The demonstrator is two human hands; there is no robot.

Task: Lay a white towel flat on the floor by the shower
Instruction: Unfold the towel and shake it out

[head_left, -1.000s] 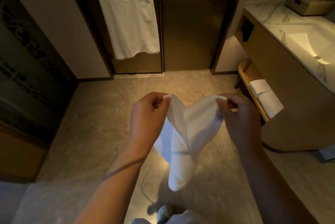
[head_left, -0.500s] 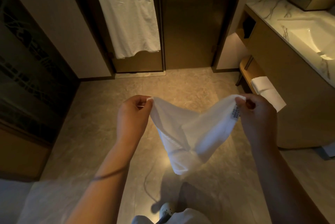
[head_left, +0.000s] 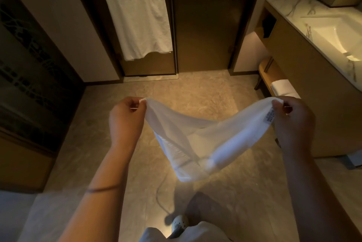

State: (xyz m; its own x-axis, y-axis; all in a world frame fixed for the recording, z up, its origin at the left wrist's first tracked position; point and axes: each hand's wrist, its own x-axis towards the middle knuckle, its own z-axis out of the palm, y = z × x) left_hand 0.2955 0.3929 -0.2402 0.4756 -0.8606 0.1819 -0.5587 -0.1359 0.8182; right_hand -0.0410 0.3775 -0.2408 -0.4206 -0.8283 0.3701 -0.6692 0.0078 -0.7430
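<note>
Soft matt white cloth towel (head_left: pixel 188 143); glossy veined stone floor (head_left: pixel 195 92); polished marble surface (head_left: pixel 286 2) at two o'clock; brushed metal shower doors (head_left: pixel 203 32).

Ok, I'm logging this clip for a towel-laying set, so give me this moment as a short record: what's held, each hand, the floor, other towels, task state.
held item: white towel, partly unfolded, sagging in the air between both hands
left hand: pinches one top corner
right hand: pinches the other top corner, beside the label
floor: tiled, below the towel
other towels: hanging towel on the far door; folded towels on the vanity shelf
task state: towel not yet laid down
</note>
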